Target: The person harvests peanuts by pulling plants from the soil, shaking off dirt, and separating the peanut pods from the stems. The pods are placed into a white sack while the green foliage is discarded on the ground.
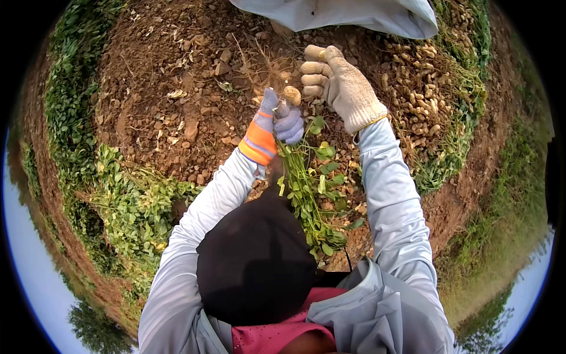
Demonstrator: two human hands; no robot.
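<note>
My left hand (283,121), in a grey-purple glove with an orange cuff, grips a bunch of peanut plants (307,194) close to the roots. Their green stems and leaves hang toward my body. Thin bare roots (267,66) stick out beyond the fist, and a peanut pod (292,94) shows just above its fingers. To the right, apart from the pods, is my right hand (338,86) in a cream knitted glove. Its fingers are curled and the thumb rests against the index finger; whether something small is pinched there is hard to see.
A white woven sack (353,15) lies at the far edge. Heaped peanut pods (424,106) are on the right among pulled plants. Leafy peanut plants (132,199) are piled on the left. Clods and stones dot the brown soil (163,88).
</note>
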